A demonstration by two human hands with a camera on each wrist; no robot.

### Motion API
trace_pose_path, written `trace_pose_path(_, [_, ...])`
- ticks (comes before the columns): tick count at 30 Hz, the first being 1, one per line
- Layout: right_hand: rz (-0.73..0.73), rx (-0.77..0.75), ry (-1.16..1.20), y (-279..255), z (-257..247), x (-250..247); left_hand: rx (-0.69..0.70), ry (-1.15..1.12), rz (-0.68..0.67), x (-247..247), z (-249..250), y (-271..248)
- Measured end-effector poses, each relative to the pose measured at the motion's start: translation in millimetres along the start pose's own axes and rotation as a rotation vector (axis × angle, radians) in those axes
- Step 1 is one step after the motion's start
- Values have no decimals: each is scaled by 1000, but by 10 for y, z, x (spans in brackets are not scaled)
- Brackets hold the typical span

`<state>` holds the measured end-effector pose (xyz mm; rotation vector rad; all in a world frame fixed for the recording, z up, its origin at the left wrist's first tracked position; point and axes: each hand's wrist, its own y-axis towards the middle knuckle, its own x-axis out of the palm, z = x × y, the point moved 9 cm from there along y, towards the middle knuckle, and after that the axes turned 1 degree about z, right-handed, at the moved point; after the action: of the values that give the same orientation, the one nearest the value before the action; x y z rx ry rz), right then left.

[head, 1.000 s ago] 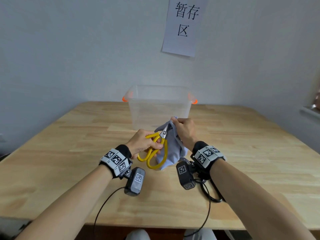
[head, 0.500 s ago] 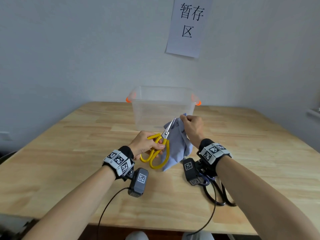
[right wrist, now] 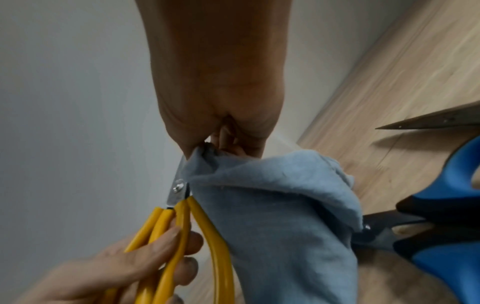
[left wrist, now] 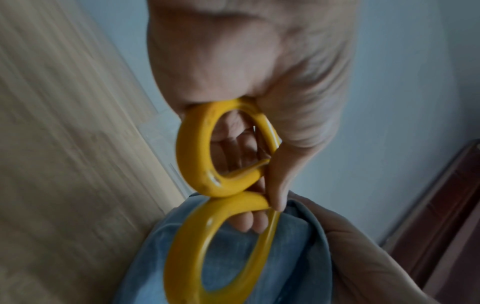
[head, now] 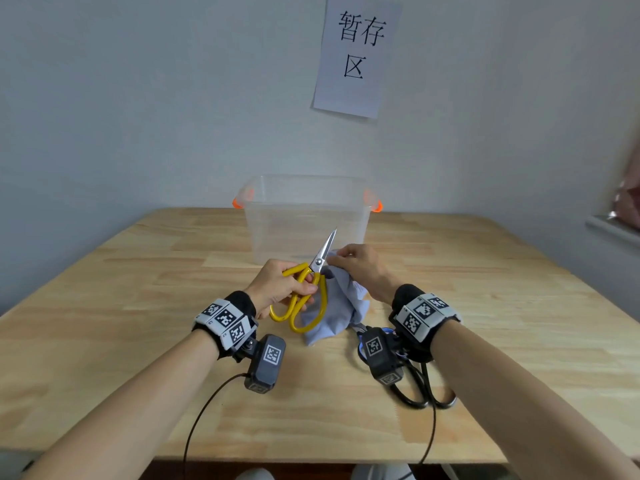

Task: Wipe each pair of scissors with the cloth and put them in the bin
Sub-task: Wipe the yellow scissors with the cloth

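We are working at a wooden surface (head: 138, 323) set against a pale wall. A clear bin (head: 304, 216) with orange handle clips is standing at the far edge, directly ahead of both hands. A second pair of scissors (right wrist: 441, 236) — blue-and-black handles, dark blades — is lying flat on the surface under the right wrist; in the head view the wrist camera is hiding most of it, leaving only the black handle loops showing.

A paper sheet (head: 356, 57) is hanging on the wall above the bin, reading "暂存区". Square black-and-white code markers are showing on both wristbands and on the wrist cameras.

The left hand (head: 280, 289) is gripping the yellow scissors (head: 308, 289) by the handles, fingers curled round the loops, and is holding them above the surface in front of the bin. The blades are closed and pointing up and away toward the bin. The right hand (head: 360, 268) is pinching the blue cloth (head: 332, 313) — fingertips bunched round its upper fold, just beside the pivot screw. The cloth is hanging down behind the yellow handles, its lower end reaching the surface.
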<state>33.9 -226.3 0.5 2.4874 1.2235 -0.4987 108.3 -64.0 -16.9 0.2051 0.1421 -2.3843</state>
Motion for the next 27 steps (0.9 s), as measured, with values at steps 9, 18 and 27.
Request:
trace_pose_path(9, [-134, 63, 234, -58, 31, 117, -1, 37, 13, 93, -4, -5])
trace_pose_path(18, [-321, 51, 341, -130, 21, 219, 17, 36, -8, 97, 19, 11])
trace_pose_path(27, [-13, -32, 172, -70, 25, 136, 61, 18, -28, 185, 51, -6])
